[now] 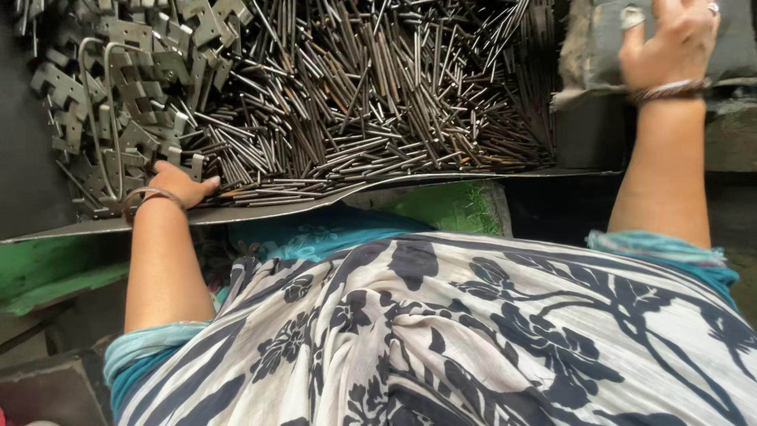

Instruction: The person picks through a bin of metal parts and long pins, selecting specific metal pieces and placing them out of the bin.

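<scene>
Patterned cloth, white with black flowers, fills the whole lower frame from 4 to 8 o'clock, worn by the person, cut off by the bottom edge; teal sleeve peeks out at 4 o'clock and another at 8. Above it a big heap of thin metal rods covers the upper middle, 11 to 1 o'clock, lying every way, running off the top edge so its full reach is unseen. The rods sit on a thin metal sheet whose curled front edge crosses the middle; what holds the sheet up is hidden. Green bench shows under the sheet near centre and again at 9 o'clock, mostly covered. At 10 to 11 o'clock a pile of notched flat metal brackets with a bent wire loop lying on it; bracket shapes hard to sort out, tangled and dark. At 1 to 2 o'clock a grey block, edges fuzzy, cut by the top edge. Right hand at 1 o'clock lies on that block, fingers spread a little, fingertips cut off at the top, so the grip is unclear; bangles at the wrist. Left hand at 9 o'clock rests at the sheet's front edge beside the brackets, thumb out toward the rods, other fingers buried in the parts, so cannot tell what they pinch; bracelet on that wrist.
</scene>
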